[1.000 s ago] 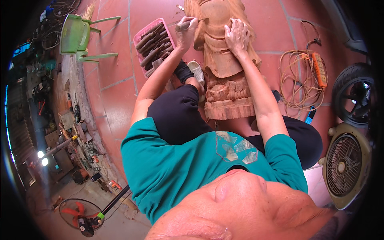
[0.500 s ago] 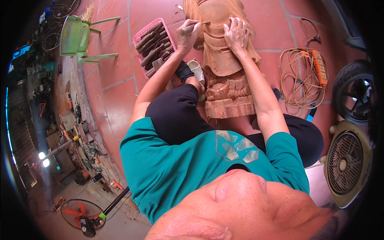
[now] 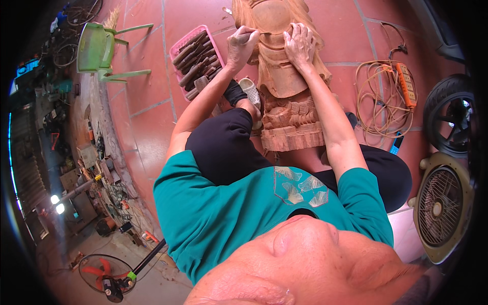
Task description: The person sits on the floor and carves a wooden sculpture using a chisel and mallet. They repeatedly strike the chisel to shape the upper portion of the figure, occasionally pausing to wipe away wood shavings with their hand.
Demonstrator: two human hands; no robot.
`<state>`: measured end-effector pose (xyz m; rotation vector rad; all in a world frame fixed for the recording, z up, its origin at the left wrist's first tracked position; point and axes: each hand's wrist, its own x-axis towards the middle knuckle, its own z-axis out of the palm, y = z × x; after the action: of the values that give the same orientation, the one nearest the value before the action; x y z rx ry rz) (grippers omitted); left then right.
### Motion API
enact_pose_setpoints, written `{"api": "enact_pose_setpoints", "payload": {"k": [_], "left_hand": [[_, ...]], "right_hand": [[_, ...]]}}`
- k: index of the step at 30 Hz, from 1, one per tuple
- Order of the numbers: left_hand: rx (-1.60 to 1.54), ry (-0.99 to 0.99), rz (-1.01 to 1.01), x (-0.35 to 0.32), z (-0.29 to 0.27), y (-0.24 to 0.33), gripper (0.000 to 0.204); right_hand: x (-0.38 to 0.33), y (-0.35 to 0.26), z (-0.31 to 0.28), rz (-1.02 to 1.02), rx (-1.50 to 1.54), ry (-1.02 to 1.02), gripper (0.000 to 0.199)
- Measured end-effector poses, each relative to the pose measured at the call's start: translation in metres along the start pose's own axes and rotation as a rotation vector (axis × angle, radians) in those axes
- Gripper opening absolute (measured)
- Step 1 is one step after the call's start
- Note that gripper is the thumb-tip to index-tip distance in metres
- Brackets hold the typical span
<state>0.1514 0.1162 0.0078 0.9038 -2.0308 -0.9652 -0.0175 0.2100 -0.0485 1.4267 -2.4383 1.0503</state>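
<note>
Gripping chisel (image 3: 254,34), bracing wooden statue (image 3: 284,76)

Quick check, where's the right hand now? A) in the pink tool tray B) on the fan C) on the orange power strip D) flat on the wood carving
D: the right hand lies open on the carving, beside the left hand, which grips a thin chisel against the wood.

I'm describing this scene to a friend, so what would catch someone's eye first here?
First, the pale carved wooden statue lying on the red tiled floor at top centre, between the person's legs. The left hand holds a carving chisel against it while the right hand rests flat on it. To its left sits a pink tray of chisels.
</note>
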Motion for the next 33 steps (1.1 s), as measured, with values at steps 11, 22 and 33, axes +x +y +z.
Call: {"api": "enact_pose_setpoints", "payload": {"k": [11,22,33], "left_hand": [[-0.296,0.065,-0.191,0.011,-0.002,-0.015,0.014],[-0.380,0.097,-0.263,0.008,-0.003,0.003,0.018],[-0.376,0.053,-0.257,0.005,0.004,0.013,0.014]], "right_hand": [[0.000,-0.003,-0.001,-0.002,0.014,-0.002,0.042],[-0.001,0.000,0.002,0.015,-0.001,-0.034,0.041],[-0.001,0.000,0.000,0.013,0.008,-0.033,0.038]]}}
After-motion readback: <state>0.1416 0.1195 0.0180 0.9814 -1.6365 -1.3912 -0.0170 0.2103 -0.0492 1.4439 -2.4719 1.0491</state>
